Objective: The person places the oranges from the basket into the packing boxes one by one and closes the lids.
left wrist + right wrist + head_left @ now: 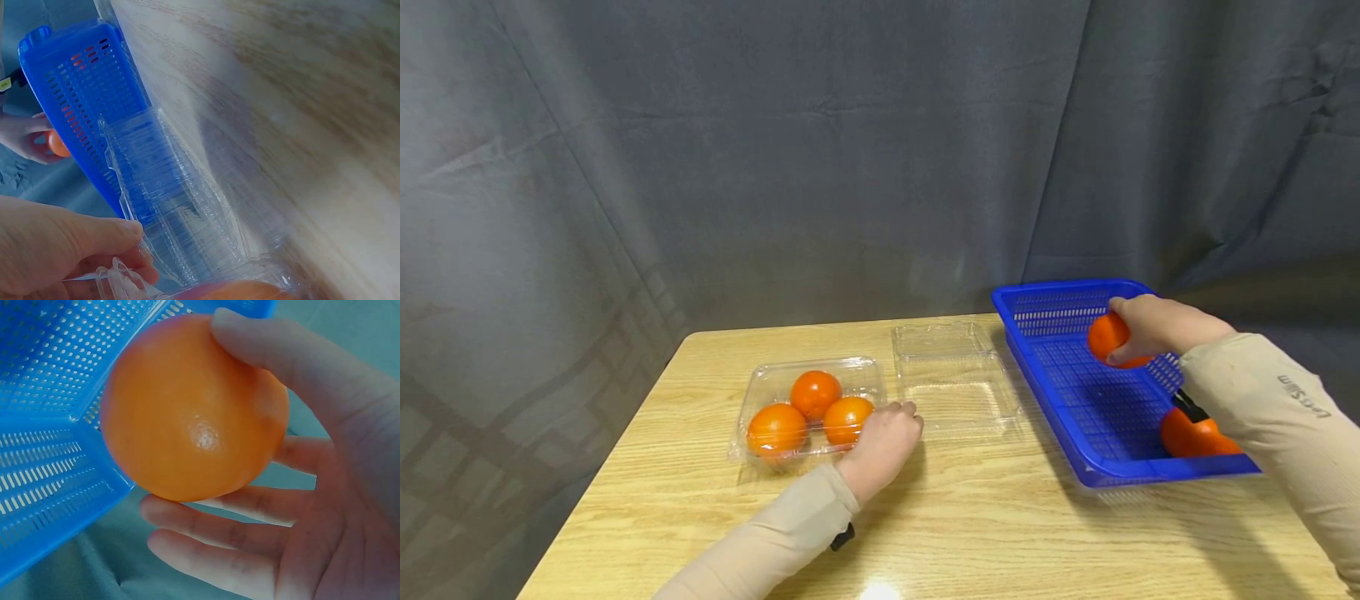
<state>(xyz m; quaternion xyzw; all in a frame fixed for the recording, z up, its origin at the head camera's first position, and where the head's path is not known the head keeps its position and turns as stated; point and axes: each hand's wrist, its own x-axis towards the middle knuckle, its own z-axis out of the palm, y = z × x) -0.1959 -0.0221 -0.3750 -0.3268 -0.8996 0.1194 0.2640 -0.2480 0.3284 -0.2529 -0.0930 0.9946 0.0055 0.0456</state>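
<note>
My right hand (1161, 325) holds an orange (1108, 335) over the far right part of a blue plastic basket (1045, 400). In the right wrist view the thumb lies across the top of the orange (194, 412), with the fingers beneath it. My left hand (883, 442) is at the front right corner of a clear plastic container (760, 379), fingers bent. This container has three oranges (816, 395) in it. Thumb and fingers (125, 230) come close together by clear plastic in the left wrist view; whether they pinch a rim is unclear.
Another clear container (955, 400), lid raised behind it, stands between the orange-filled one and the basket. More orange fruit (1195, 437) shows at the basket's near right corner, partly behind my right sleeve. A grey curtain (850, 167) hangs behind the wooden table (1000, 525).
</note>
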